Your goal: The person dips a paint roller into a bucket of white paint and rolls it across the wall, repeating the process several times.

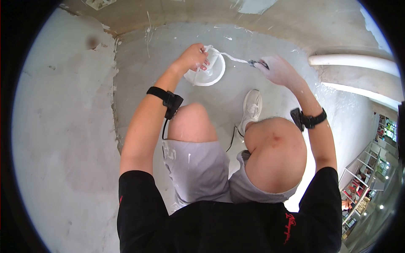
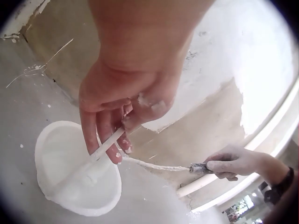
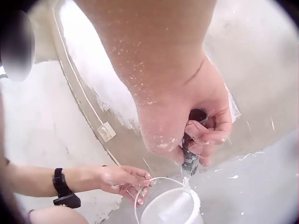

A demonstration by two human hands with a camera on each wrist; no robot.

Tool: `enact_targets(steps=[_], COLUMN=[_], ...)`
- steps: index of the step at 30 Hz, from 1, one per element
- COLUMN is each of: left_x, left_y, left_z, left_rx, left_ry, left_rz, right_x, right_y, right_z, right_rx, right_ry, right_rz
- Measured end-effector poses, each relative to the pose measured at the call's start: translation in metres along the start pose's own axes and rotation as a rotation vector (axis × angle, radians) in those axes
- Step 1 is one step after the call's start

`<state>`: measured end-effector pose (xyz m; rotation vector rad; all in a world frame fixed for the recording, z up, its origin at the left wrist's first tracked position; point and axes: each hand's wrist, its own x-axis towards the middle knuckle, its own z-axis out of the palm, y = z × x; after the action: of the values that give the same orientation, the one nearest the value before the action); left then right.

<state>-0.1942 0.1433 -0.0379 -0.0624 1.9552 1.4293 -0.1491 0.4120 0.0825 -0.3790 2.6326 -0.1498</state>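
A white bucket (image 1: 222, 75) stands on the grey floor in front of the person. My left hand (image 1: 195, 58) is over its left side, the thin white bucket handle (image 2: 112, 139) pinched between thumb and fingers. To the right, my right hand (image 1: 278, 71) grips the dark handle of a paint roller (image 3: 189, 161). The paint-coated rod (image 1: 233, 58) runs left from that grip to the bucket's rim. Inside the bucket, a white roller head (image 3: 177, 206) shows in the right wrist view. White paint spots both hands.
Two white pipes (image 1: 356, 62) run along the wall on the right. White paint drips mark the floor (image 1: 168, 46) and the lower wall. The person's knees and a white shoe (image 1: 252, 105) are close to the bucket. A wall socket (image 3: 106, 132) appears in the right wrist view.
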Motion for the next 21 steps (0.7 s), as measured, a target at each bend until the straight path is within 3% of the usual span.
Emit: enact_targets(steps=[2,6,9,12,14,15,21], left_x=[0.0,-0.001,-0.002,-0.008,-0.009,-0.007,-0.017], left_y=[0.005,0.01,0.014,0.016,0.015,0.012,0.011], left_z=[0.0,0.004,0.004,-0.002,-0.007,-0.008,-0.013], left_rx=[0.006,-0.071,-0.131,-0.213,-0.296,-0.335,-0.331], left_ry=[-0.012,-0.015,0.02,0.08,0.117,0.126,0.107], left_rz=[0.005,0.02,0.034,0.047,0.061,0.081,0.058], right_x=[-0.02,-0.046,-0.061,-0.077,-0.09,-0.092,-0.067], right_y=[0.012,0.035,0.067,0.095,0.105,0.107,0.139], right_z=[0.0,0.007,0.022,0.035,0.027,0.024,0.012], right_rx=[-0.025,-0.05,0.076,0.253,0.571,0.694,1.157], right_ry=[0.097,0.103,0.142,0.349,0.262,0.316,0.703], right_rz=[-0.015,0.058,0.159,0.163,0.442,0.475,0.238])
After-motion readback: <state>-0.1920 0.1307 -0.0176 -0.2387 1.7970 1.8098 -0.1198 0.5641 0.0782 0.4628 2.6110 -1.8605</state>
